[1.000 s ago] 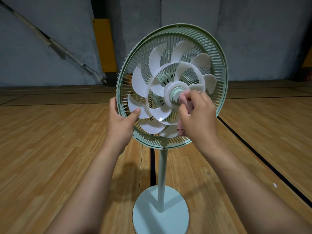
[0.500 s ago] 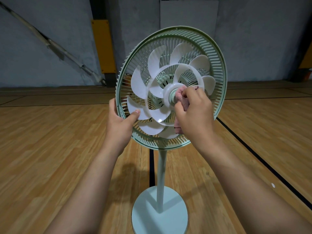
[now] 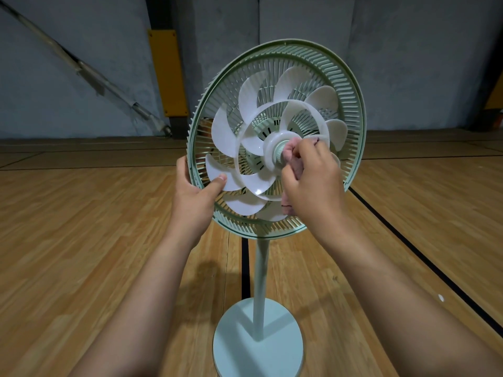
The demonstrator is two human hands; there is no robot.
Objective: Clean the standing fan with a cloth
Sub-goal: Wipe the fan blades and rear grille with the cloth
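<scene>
Overhead, nothing of the ceiling shows; the room is bounded at the back by a grey concrete wall (image 3: 81, 63). A yellow padded panel (image 3: 167, 72) stands upright against it, and a pale rectangular board (image 3: 306, 20) is fixed higher up to its right. A grey pipe (image 3: 89, 69) runs diagonally down the wall from the upper left toward the floor line.

The floor (image 3: 81, 240) is varnished wooden planking, marked with black court lines (image 3: 424, 257); one line passes under the fan, another runs diagonally at the right. A small white speck (image 3: 441, 297) lies on the planks at the right.

The standing fan (image 3: 351, 85) stands on this floor, central in view. Its round pale base (image 3: 258, 346) rests flat on the planks, and a thin pole (image 3: 260, 281) rises from it to the green rear grille. The front grille is off; the translucent white blades (image 3: 250, 96) are exposed.

The person's left hand (image 3: 194, 197) grips the lower left rim of the grille, with the thumb pressed on a blade tip. The right hand (image 3: 313, 186) is closed around a pink cloth (image 3: 290, 156), bunched in the fingers and pressed against the central hub (image 3: 279, 152). A fold of the cloth hangs below the palm, in front of the lower blades.

Both forearms are bare.
</scene>
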